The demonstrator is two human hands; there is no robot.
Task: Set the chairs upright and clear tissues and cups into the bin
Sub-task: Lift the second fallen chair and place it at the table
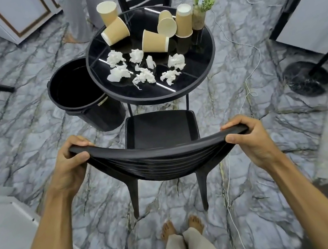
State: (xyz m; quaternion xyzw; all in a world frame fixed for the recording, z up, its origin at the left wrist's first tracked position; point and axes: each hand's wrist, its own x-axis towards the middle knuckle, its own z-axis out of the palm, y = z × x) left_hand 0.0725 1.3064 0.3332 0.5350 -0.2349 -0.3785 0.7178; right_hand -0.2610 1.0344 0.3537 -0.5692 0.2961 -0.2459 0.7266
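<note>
Marble-veined floor (27,116) under an upright black slatted chair (160,159), both hands (71,161) (245,134) clasping its curved backrest

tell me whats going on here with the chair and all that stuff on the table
A person stands behind a black chair, gripping the two ends of its backrest with the left hand and the right hand. The chair stands upright on its legs, facing the round black table. Nothing on the table has been cleared yet: the paper cups, most of them tipped over, and the crumpled tissues lie there, and the black bin beside the table looks empty.
</note>
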